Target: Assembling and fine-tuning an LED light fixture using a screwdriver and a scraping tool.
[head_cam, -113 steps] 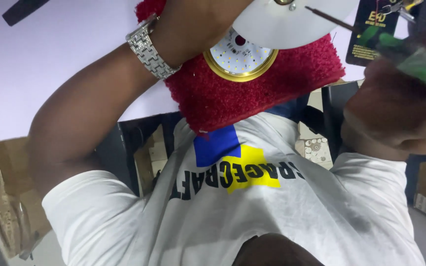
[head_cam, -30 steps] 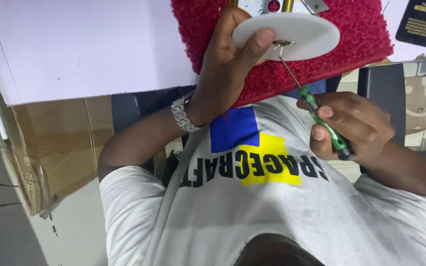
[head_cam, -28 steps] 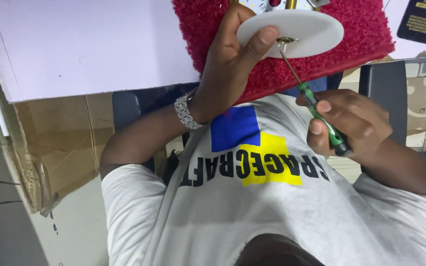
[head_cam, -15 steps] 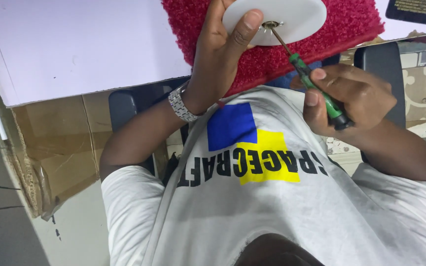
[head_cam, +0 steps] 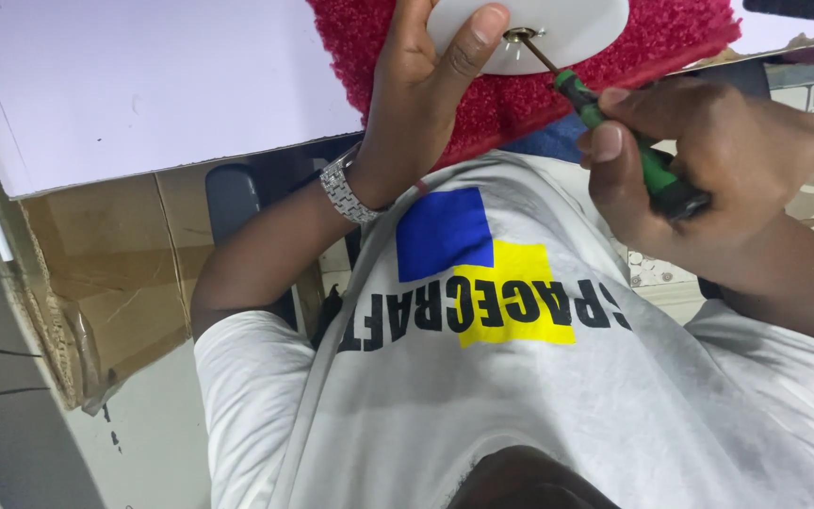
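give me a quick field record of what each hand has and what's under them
left hand: grips the white round disc, thumb on its face
right hand: wrapped around a green-handled screwdriver
screwdriver tip: at the brass fitting in the disc's middle
under disc: red fuzzy cloth on a white tabletop
wrist: metal watch

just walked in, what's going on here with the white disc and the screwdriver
A person is holding a white disc over a red fuzzy cloth with the left hand, thumb pressed on its face. The right hand grips a green-handled screwdriver, its tip set against a small metal fitting at the disc's middle. A silver wristwatch sits on the left wrist.
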